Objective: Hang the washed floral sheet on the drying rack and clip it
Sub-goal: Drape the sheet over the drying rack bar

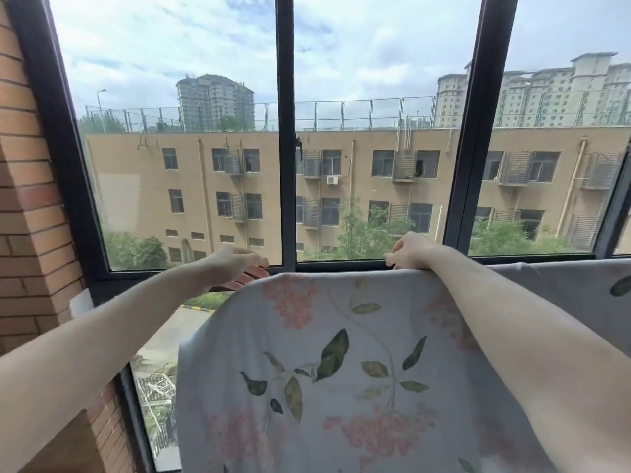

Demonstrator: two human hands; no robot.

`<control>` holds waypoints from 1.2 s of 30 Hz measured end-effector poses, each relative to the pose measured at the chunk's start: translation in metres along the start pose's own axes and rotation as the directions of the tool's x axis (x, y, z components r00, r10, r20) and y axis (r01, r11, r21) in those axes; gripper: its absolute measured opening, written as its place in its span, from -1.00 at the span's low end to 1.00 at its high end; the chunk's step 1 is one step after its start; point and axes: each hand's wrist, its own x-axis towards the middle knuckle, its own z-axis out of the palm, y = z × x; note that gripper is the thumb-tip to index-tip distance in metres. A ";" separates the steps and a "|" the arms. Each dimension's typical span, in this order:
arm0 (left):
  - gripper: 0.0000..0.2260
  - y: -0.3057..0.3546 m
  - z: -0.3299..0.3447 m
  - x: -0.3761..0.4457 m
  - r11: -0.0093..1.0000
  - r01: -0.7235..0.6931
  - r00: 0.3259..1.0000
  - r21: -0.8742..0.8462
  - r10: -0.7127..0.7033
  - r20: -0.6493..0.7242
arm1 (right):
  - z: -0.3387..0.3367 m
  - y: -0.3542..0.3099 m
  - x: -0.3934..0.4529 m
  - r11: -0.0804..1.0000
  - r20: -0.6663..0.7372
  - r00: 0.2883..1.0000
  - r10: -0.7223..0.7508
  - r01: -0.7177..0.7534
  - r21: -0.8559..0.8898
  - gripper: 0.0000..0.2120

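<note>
Window [286, 131] ahead, brick wall [30, 199] to my left, sheet [341, 353] hung before the glass.
My right hand [409, 249] pinches the sheet's top fold with curled fingers; my left hand [239, 268] is spread, fingers straight, just beside the fold's left end. The sheet drapes down toward me.

Both forearms are bare right up to the picture's edge, with no sleeve showing. The left hand [235, 266] and right hand [411, 249] wear nothing.
</note>
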 end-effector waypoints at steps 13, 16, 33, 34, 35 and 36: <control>-0.57 -0.057 0.028 -0.089 0.935 -0.347 0.925 0.074 0.355 -0.137 | 0.052 -0.072 -0.106 0.898 -0.228 0.875 -0.427 0.441 0.008 -0.41; -0.77 -0.088 0.024 -0.105 0.937 -0.334 0.923 0.106 0.348 -0.162 | 0.056 -0.066 -0.111 0.907 -0.292 0.862 -0.415 0.417 -0.057 -0.38; -0.70 -0.030 -0.026 -0.097 0.931 -0.261 0.728 0.255 0.363 -0.582 | 0.016 -0.071 -0.084 0.925 0.044 0.937 -0.347 0.333 0.184 -0.52; -0.72 -0.019 -0.034 -0.092 0.937 -0.261 0.715 0.233 0.350 -0.605 | 0.012 -0.073 -0.082 0.921 0.031 0.941 -0.336 0.322 0.221 -0.52; -0.73 -0.010 -0.041 -0.087 0.939 -0.260 0.704 0.223 0.343 -0.622 | 0.009 -0.075 -0.078 0.913 0.013 0.945 -0.327 0.313 0.261 -0.52; -0.73 -0.001 -0.047 -0.081 0.942 -0.254 0.695 0.219 0.336 -0.635 | 0.005 -0.078 -0.075 0.905 -0.005 0.947 -0.321 0.309 0.294 -0.51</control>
